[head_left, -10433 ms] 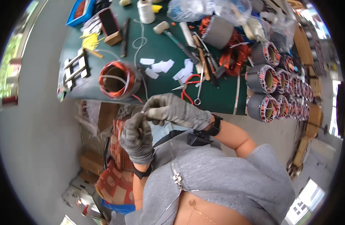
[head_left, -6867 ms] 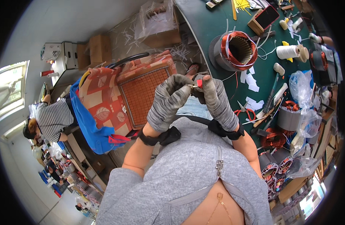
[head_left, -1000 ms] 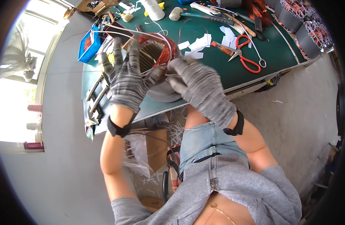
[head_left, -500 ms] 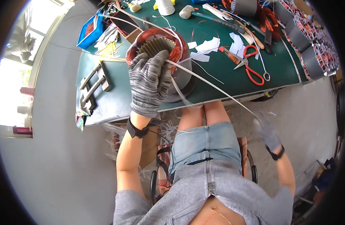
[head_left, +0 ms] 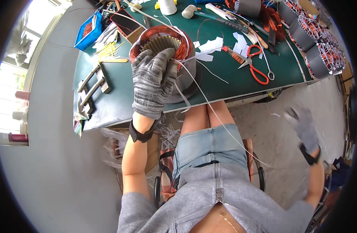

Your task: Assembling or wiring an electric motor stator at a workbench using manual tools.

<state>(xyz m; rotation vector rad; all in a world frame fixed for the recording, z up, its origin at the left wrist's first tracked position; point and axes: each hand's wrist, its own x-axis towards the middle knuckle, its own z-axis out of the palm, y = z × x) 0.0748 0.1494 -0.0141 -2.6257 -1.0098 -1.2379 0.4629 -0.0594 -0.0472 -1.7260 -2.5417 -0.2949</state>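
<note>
The stator [head_left: 168, 58] stands on the green bench [head_left: 225, 83], and its near rim is covered by the gloved left hand [head_left: 153, 81], whose fingers [head_left: 163, 58] are curled flat over the copper windings. A white cord [head_left: 221, 120] is run from just beside those fingers out toward the right hand [head_left: 302, 124], which is blurred; whether its fingers are closed cannot be told. Red scissors [head_left: 258, 70] lie well beyond the left fingertips.

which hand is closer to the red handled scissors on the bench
Left. The left hand rests on the copper-wound stator, on the bench beside the red-handled scissors. The right hand is flung out off the bench, lower right.
</note>
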